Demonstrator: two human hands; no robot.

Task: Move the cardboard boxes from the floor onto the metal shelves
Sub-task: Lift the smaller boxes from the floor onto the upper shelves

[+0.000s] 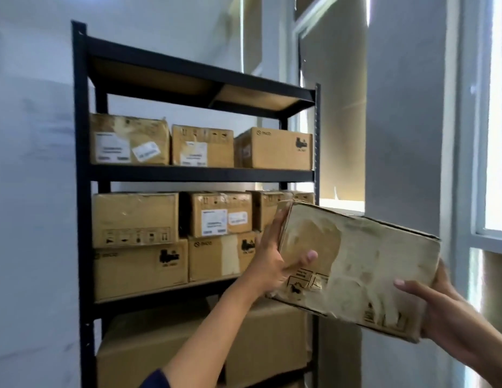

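We hold a worn, scuffed brown cardboard box (356, 264) tilted in the air, right of the black metal shelving unit (81, 169) | left hand (275, 264) grips its left end, thumb across the front | right hand (443, 301) clasps its lower right corner | taped brown boxes (202, 147) fill the shelves.
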